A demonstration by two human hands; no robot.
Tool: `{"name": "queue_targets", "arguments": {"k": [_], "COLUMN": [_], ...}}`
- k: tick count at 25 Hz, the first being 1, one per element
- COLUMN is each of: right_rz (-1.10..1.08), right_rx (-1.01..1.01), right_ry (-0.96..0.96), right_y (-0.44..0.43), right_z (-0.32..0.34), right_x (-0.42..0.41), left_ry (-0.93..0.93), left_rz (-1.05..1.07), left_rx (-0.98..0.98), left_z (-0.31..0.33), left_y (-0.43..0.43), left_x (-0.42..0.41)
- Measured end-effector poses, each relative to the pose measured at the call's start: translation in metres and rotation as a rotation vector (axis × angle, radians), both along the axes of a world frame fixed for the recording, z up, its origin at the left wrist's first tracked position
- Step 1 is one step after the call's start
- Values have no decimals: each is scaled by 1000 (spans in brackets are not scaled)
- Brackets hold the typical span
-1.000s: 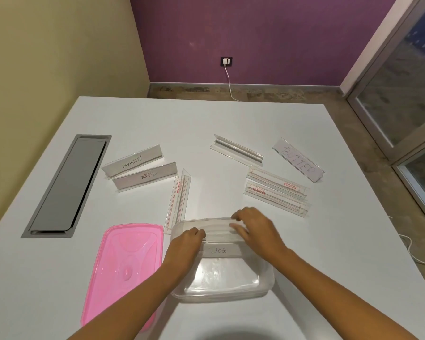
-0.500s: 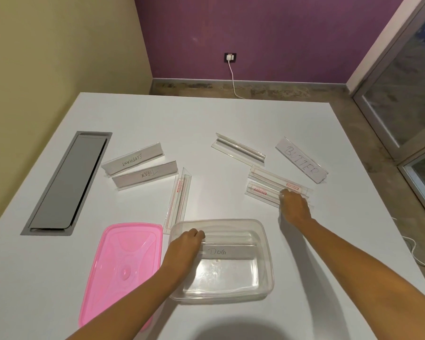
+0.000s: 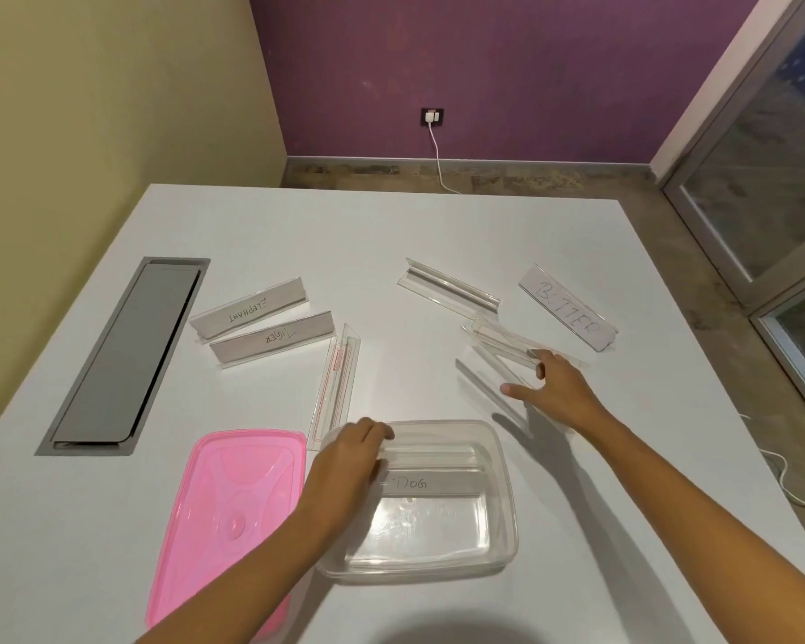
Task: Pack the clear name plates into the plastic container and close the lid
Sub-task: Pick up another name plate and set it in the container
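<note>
The clear plastic container [image 3: 503,518] sits near the table's front edge with the DOG name plate [image 3: 438,483] inside it. My left hand [image 3: 349,457] rests on the container's left rim, gripping it. My right hand [image 3: 554,388] holds a clear name plate [image 3: 498,339], lifted and blurred, to the right of and behind the container. Flat on the table lie the ELEPHANT plate [image 3: 247,311], the TIGER plate [image 3: 275,339], a red-edged clear plate [image 3: 335,378], another clear plate [image 3: 447,288] and the BUTTER plate [image 3: 568,306]. The pink lid [image 3: 224,518] lies left of the container.
A grey cable hatch [image 3: 122,355] is set into the white table [image 3: 391,225] at the left. A white cord [image 3: 438,160] runs from a wall socket down to the floor behind the table. Glass doors stand at the right.
My right hand left the container, reached to the clear plates at the right and has picked one up. My left hand stays on the container's rim.
</note>
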State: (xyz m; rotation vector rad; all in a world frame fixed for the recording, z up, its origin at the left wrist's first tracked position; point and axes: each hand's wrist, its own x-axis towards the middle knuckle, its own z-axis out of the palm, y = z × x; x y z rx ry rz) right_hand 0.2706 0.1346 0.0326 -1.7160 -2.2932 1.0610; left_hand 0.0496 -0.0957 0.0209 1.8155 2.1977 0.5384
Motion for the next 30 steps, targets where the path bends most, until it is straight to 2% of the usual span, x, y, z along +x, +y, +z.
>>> {"name": "queue_targets", "arguments": {"k": [4, 7, 15, 20, 26, 30], "right_rz": [128, 265, 552, 612, 702, 714], "right_rx": [-224, -314, -390, -372, -268, -125], "right_ry": [234, 290, 123, 41, -129, -197], "right_y": [-16, -33, -75, -89, -99, -105], "right_z": [33, 53, 61, 31, -2, -16], "right_x": [-3, -13, -53, -63, -61, -61], "left_ry": [-16, -44, 209, 214, 240, 283], "left_rz": [24, 37, -133, -166, -114, -73], "left_rx": [169, 254, 76, -45, -192, -254], "left_z": [26, 47, 53, 35, 10, 6], "left_y": [9, 12, -17, -23, -13, -10], "left_x": [-14, -26, -42, -44, -24, -10]}}
